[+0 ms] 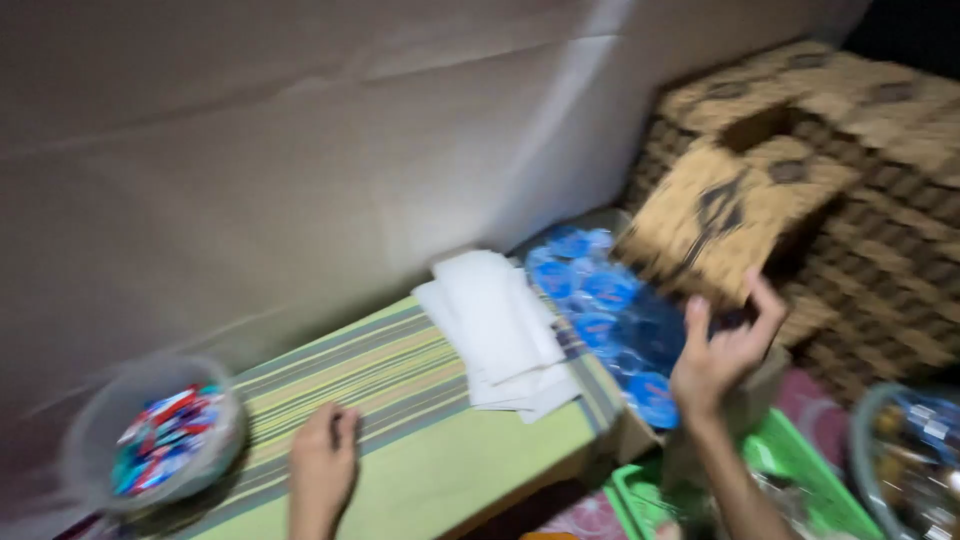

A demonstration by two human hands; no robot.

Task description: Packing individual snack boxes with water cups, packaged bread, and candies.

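Where hands (722,357) reach: blue packets (610,315) alongside.

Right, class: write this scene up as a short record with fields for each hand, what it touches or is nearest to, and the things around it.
Left hand: left hand rests, curled, on the green striped cloth
Right hand: right hand raised, fingers spread, at the brown patterned box
Centre: stack of white sheets, beside blue round packets
Left edge: clear tub of red and blue items
Below right: green tray
Sharpness: blurred
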